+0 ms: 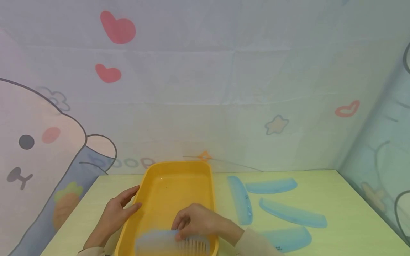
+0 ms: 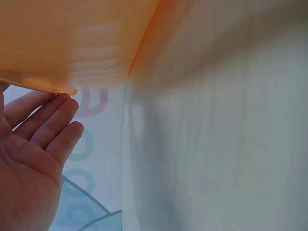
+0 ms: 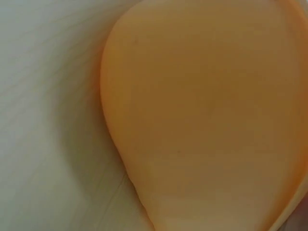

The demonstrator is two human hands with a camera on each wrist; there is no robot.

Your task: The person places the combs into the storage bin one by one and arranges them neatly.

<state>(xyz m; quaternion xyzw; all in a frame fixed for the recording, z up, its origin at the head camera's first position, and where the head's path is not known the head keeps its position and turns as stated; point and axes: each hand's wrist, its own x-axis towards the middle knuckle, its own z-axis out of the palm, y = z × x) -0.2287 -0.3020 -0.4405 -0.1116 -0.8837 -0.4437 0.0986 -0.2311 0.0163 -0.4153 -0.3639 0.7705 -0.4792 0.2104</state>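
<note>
A yellow tray (image 1: 174,185) lies lengthwise on the table. At its left rim is my left hand (image 1: 112,214), with the thumb over the edge; the left wrist view shows the fingers (image 2: 57,120) fairly straight, fingertips touching the rim from outside. My right hand (image 1: 200,222) pinches a translucent blue comb (image 1: 173,245) by its back, over the near end of the tray. The comb is blurred, its teeth facing the near side. Only the tray and table appear in the right wrist view; the hand and comb are out of its sight.
Several blue combs lie on the table right of the tray: an upright one (image 1: 240,201), a far one (image 1: 271,186), a slanted one (image 1: 293,213) and a near one (image 1: 288,240) partly behind the right sleeve. A printed cloth (image 1: 192,89) hangs behind the table.
</note>
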